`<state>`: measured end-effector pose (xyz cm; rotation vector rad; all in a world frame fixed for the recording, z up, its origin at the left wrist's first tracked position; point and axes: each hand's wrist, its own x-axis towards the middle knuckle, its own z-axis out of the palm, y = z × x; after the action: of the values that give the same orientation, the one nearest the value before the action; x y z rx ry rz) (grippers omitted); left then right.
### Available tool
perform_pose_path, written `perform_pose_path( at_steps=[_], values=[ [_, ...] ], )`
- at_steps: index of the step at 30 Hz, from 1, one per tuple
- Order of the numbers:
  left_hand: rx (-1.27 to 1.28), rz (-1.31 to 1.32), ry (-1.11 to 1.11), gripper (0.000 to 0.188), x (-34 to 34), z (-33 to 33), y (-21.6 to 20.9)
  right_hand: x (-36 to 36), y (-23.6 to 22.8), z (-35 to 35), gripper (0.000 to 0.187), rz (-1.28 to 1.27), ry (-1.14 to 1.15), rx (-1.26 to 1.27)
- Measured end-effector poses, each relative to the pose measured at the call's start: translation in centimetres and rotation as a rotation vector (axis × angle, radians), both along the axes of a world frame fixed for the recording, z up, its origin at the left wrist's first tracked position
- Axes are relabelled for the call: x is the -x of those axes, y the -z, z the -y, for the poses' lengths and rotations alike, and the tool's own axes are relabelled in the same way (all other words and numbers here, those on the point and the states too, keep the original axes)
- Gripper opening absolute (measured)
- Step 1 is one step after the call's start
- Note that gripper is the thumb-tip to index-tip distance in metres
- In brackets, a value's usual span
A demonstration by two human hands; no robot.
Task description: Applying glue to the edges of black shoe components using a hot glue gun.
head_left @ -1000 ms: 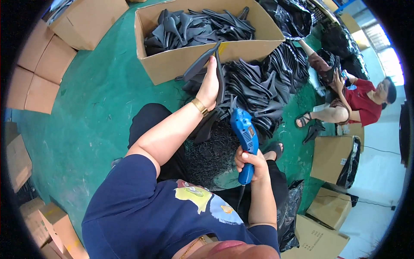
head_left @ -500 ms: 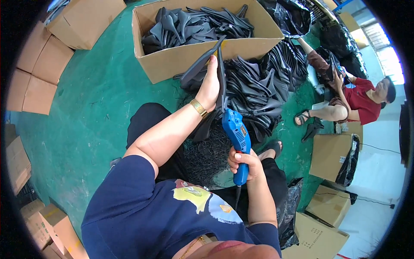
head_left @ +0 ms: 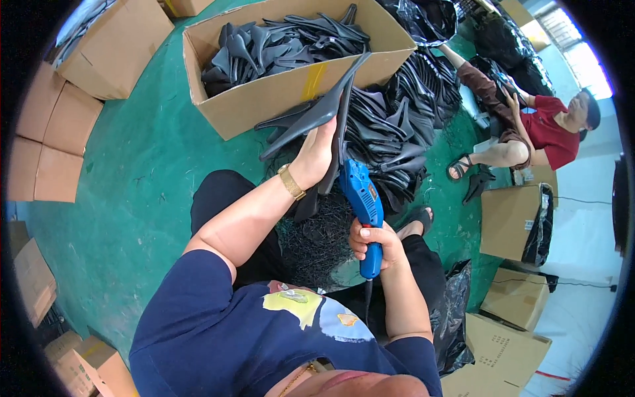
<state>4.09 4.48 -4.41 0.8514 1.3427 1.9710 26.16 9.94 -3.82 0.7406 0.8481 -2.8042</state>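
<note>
In the head view, the work looks partway along: many black pieces [head_left: 284, 49] lie loose in the cardboard box [head_left: 238, 116] at the upper centre of the frame, while a thick pile of similar pieces [head_left: 390, 132] is heaped on the green floor [head_left: 139, 205] just right of the middle. A mound of thin black scraps [head_left: 314, 248] sits below that pile, between the person's legs, which suggests a good deal of trimming is done; which pieces are finished and which are left I cannot tell. The black item [head_left: 305, 129] being worked on is near the centre of the frame, in front of the box, its two flaps spread apart; whether it is one piece or two is unclear. The left hand [head_left: 312, 157] holds it up, thumb raised between the flaps, fingers mostly hidden behind, the bent forearm slanting up from the lower left. The right hand [head_left: 376, 243] is wrapped snugly round the handle of a blue power tool [head_left: 362, 190], elbow low at the lower right, the tool's head pointing up beside the item's lower edge; contact there is too small to judge.
</note>
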Motion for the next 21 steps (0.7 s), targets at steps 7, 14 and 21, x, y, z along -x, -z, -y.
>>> perform_pose_path(
  at_steps=[7,14,21],
  values=[
    [0.058,-0.115,0.087,0.089,-1.6,0.6,-1.6,0.2,0.0,-0.6,0.022,0.003,0.058,-0.002],
    [0.119,-0.021,0.191,0.091,-2.8,1.3,-1.7,0.5,0.3,-1.2,0.023,-0.029,0.106,-0.007],
    [0.172,-0.031,0.303,0.103,-3.3,2.2,-0.7,0.8,-0.1,-1.9,0.024,-0.055,0.159,0.026]
  ],
)
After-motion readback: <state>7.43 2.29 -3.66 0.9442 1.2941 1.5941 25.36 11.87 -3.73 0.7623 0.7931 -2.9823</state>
